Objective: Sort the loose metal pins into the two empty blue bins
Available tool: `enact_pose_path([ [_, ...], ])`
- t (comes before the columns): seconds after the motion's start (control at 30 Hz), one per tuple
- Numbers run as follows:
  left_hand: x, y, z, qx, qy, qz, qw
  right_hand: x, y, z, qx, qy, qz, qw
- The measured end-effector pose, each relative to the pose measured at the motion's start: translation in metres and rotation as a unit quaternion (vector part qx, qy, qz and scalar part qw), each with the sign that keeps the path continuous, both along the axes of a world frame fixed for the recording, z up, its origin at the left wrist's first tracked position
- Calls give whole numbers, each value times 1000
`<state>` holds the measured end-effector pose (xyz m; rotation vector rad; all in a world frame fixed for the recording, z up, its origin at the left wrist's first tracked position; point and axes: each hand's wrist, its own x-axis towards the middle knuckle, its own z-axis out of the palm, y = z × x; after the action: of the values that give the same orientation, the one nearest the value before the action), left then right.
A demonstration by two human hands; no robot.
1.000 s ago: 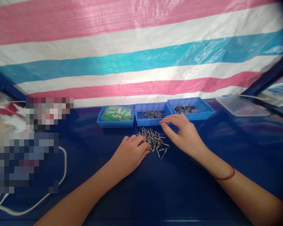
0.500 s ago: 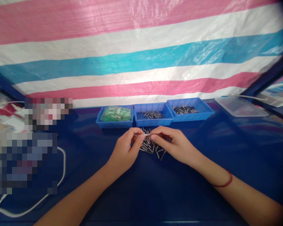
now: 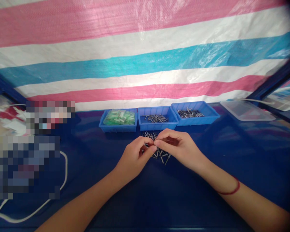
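Above a loose pile of metal pop rivets (image 3: 163, 155), my two hands meet fingertip to fingertip. My left hand (image 3: 137, 154) is closed in a pinch, thumb against index finger, on a thin rivet. My right hand (image 3: 177, 145) also pinches this rivet, its thumb and index finger touching the left fingertips. Only a tiny bit of the held rivet (image 3: 158, 139) shows; the fingers cover the rest. The pile lies on the dark blue table (image 3: 145, 199), partly hidden behind both hands.
Behind the pile stand three blue bins in a row: a left bin (image 3: 118, 129) with green-and-clear packets, a middle bin (image 3: 157, 126) and a right bin (image 3: 195, 121) with rivets. A clear plastic lid (image 3: 247, 111) lies right. A white cable (image 3: 66, 170) loops at left.
My left hand has shifted right and slightly nearer to me, up against the right fingertips. The rivet between them, seen earlier as a thin silver piece, is now mostly covered.
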<state>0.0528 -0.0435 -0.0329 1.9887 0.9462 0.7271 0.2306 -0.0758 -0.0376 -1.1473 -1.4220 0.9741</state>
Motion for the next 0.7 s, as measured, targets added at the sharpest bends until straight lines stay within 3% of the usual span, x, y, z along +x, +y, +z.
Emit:
enact_pose_path([
  [0.2, 1, 0, -3, -2, 0, -6, 1000, 2, -2, 0, 68, -54, 15, 996],
  [0.47, -4, 4, -4, 6, -13, 30, 999, 12, 3, 7, 99, -152, 18, 983],
  [0.53, -5, 4, -3, 0, -11, 24, 1000, 20, 7, 9, 130, -190, -42, 972],
  [0.6, -5, 3, -3, 6, -3, 17, 1000, 34, 13, 9, 163, -231, -153, 947],
  [0.7, -5, 2, -2, 38, 26, -6, 999, 62, 23, 7, 189, -312, -329, 871],
])
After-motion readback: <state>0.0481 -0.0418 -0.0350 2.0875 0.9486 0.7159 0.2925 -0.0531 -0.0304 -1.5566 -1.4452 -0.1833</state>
